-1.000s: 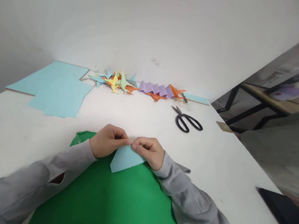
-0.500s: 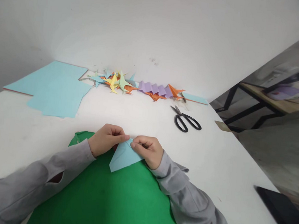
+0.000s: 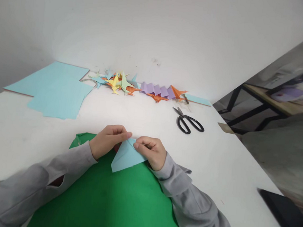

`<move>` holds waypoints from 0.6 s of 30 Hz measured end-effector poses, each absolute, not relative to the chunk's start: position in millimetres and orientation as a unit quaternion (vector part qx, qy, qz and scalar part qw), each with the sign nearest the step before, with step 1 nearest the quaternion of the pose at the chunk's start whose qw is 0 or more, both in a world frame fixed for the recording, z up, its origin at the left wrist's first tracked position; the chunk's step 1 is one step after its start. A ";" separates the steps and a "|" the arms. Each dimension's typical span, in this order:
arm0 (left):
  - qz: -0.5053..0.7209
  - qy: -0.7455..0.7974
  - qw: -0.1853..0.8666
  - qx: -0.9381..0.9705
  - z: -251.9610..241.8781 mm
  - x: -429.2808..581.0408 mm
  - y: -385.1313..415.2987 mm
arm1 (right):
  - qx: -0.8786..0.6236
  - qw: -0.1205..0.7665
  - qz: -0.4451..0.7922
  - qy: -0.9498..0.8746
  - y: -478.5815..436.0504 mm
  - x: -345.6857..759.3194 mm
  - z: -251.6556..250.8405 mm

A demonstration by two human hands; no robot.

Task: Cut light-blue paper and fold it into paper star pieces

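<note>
A folded light blue sheet of paper [image 3: 128, 157] is held up between my two hands, over a green surface [image 3: 112, 195] that lies in front of me. My left hand [image 3: 110, 140] pinches its upper left edge between thumb and fingers. On the other side, my right hand [image 3: 152, 151] grips the upper right edge, thumb on top and fingers curled under. The paper narrows toward the top and spreads wider below, with a crease near the upper tip. Parts of the fingers behind it are hidden.
Black-handled scissors [image 3: 186, 120] lie on the white table [image 3: 130, 115]. Light blue sheets [image 3: 60, 91] are stacked at the back left. Colourful folded paper figures [image 3: 119, 83] and a purple pleated paper [image 3: 156, 90] line the wall. A dark flat object [image 3: 286, 213] sits at the right.
Both hands keep hold of the blue paper. The sheet and the right fingers have shifted very slightly upward and right; the other things stay put.
</note>
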State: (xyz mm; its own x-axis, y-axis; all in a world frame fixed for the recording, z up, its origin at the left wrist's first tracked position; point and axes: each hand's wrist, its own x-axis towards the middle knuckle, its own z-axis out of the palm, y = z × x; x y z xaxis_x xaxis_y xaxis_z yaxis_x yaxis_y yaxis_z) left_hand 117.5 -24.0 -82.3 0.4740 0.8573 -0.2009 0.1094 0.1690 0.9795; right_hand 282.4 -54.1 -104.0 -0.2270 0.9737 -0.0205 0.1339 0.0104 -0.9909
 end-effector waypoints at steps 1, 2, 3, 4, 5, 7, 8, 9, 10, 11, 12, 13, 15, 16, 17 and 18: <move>0.292 0.416 0.617 0.601 -82.6 116.9 -23.6 | -0.473 0.402 0.517 -0.589 -54.2 282.5 -103.8; 0.291 0.411 0.595 0.627 -82.9 116.2 -23.2 | -0.473 0.400 0.514 -0.594 -54.4 282.6 -103.6; 0.290 0.405 0.574 0.650 -83.1 115.5 -22.8 | -0.472 0.397 0.511 -0.599 -54.7 282.8 -103.2; 0.291 0.401 0.557 0.667 -83.3 115.1 -22.4 | -0.471 0.393 0.510 -0.604 -55.1 282.9 -102.9; 0.293 0.397 0.544 0.679 -83.3 114.7 -22.2 | -0.469 0.389 0.509 -0.608 -55.5 283.0 -102.4; 0.289 0.390 0.533 0.693 -83.0 114.6 -21.9 | -0.462 0.384 0.511 -0.614 -56.2 283.1 -101.5; 0.283 0.387 0.533 0.697 -82.8 114.6 -22.0 | -0.461 0.384 0.513 -0.614 -56.4 283.0 -101.1; 0.276 0.383 0.536 0.700 -82.5 114.7 -22.2 | -0.462 0.385 0.515 -0.611 -56.5 282.8 -100.8; 0.268 0.379 0.539 0.703 -82.4 114.8 -22.4 | -0.463 0.387 0.519 -0.606 -56.5 282.6 -100.7; 0.261 0.374 0.544 0.705 -82.4 114.8 -22.7 | -0.464 0.388 0.524 -0.599 -56.5 282.4 -100.7; 0.255 0.369 0.548 0.706 -82.4 114.8 -22.9 | -0.465 0.389 0.530 -0.594 -56.4 282.1 -100.8; 0.249 0.365 0.552 0.707 -82.4 114.8 -23.2 | -0.463 0.389 0.535 -0.590 -56.4 281.8 -101.1; 0.244 0.360 0.557 0.707 -82.5 114.7 -23.5 | -0.460 0.385 0.543 -0.588 -56.4 281.2 -101.5; 0.242 0.359 0.559 0.707 -82.6 114.7 -23.6 | -0.460 0.383 0.545 -0.588 -56.6 281.0 -101.6; 0.240 0.359 0.560 0.707 -82.5 114.7 -23.6 | -0.461 0.381 0.546 -0.586 -56.8 280.7 -101.6; 0.239 0.360 0.559 0.707 -82.5 114.8 -23.6 | -0.463 0.379 0.550 -0.582 -57.0 280.5 -101.5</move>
